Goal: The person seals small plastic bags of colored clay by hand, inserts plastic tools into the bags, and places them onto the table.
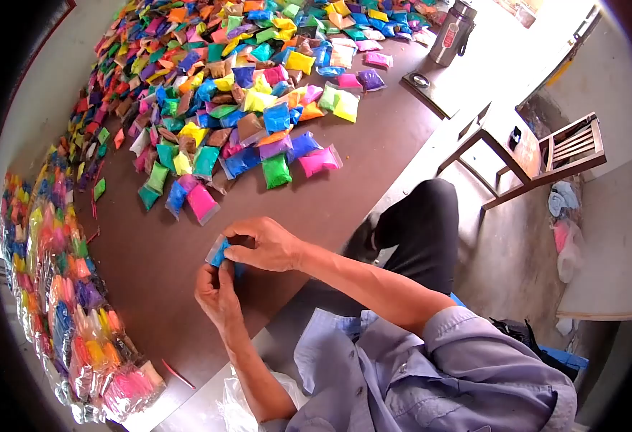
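Note:
A small clear packet with blue filling (219, 252) is pinched between both my hands above the brown table. From above, my right hand (267, 243) grips its upper part with thumb and curled fingers. My left hand (219, 294) holds it from below, thumb and fingertips pressed together. Part of the packet is hidden behind the fingers. Nearest to the hands lie a pink packet (202, 204) and a blue packet (176, 197), with a green packet (276, 171) farther off.
A large heap of colourful packets (208, 93) covers the far side of the brown table (136, 266). Long clear bags of packets (89, 338) line the left edge. A dark flask (453, 34) stands at the back right. A wooden chair (525, 147) is on the floor beyond.

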{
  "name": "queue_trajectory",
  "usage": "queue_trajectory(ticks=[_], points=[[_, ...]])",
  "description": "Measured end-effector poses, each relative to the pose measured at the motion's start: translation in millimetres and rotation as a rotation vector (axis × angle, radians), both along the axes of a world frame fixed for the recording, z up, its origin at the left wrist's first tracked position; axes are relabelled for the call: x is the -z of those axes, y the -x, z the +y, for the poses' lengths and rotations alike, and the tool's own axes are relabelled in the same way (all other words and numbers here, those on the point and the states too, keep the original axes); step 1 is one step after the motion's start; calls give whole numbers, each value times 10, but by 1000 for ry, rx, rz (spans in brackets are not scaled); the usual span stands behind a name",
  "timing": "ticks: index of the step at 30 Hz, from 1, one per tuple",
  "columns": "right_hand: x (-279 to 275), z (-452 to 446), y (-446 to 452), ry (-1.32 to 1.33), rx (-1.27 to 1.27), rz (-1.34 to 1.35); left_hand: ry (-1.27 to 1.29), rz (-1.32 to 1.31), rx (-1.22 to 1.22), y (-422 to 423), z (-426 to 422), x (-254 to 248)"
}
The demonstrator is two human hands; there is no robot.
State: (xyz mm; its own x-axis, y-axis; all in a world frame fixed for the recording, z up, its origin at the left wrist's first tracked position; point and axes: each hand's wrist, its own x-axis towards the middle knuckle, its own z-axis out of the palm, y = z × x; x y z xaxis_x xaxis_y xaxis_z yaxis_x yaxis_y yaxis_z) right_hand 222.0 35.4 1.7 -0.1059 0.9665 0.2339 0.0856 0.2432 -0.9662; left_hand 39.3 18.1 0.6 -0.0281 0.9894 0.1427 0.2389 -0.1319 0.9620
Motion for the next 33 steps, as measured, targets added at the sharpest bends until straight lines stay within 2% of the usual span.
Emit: queue_trajectory(ticks=[1, 3, 6, 7, 10, 11, 19, 25, 28, 33], points=[[9, 7, 6, -11, -1, 21, 8, -5, -2, -41, -19, -27], [9, -8, -22, 37, 8, -27, 98, -174, 3, -45, -23, -39], [133, -1, 48, 10, 38, 79, 85, -108, -33, -31, -21, 1], [141, 6, 30, 83, 1, 57, 65, -101, -41, 5, -2, 92], [38, -1, 23, 79, -12, 42, 41, -42, -23, 65, 6, 153], [21, -12, 19, 66, 1, 39, 40, -100, -45, 48, 18, 180], [63, 35, 0, 15, 20, 4, 65, -41, -36, 12, -3, -41], [77, 20, 15, -84, 8, 7, 30, -88, -85, 18, 17, 109], [47, 9, 18, 33, 5, 19, -23, -84, -71, 23, 19, 124], [72, 26, -6, -85, -4, -7, 38, -2, -102, -51, -15, -32]])
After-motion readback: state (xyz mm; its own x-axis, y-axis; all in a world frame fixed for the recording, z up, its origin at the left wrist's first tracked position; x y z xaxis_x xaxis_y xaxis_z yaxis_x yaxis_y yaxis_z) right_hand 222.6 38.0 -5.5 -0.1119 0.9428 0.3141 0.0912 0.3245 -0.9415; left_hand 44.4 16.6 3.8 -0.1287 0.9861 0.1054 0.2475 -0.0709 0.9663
